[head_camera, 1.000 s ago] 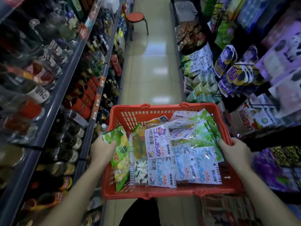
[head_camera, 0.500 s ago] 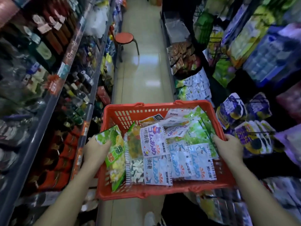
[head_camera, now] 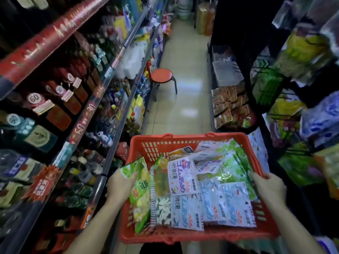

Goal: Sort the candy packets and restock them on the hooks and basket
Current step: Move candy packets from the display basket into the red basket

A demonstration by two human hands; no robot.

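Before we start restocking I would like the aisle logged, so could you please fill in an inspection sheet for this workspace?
Surface: no table; glossy tiled aisle floor.
Job's things: red basket carried by both sides, loaded with candy packets, mostly white and blue, some green; one green packet leans at the left side.
Clutter: red stool standing in the aisle ahead.
Grippers: left hand grips the basket's left side, thumb on the green packet; right hand grips the right rim.
Cables: nothing seen.
Surroundings: bottle shelves on the left; snack packets hanging on the right, blurred.
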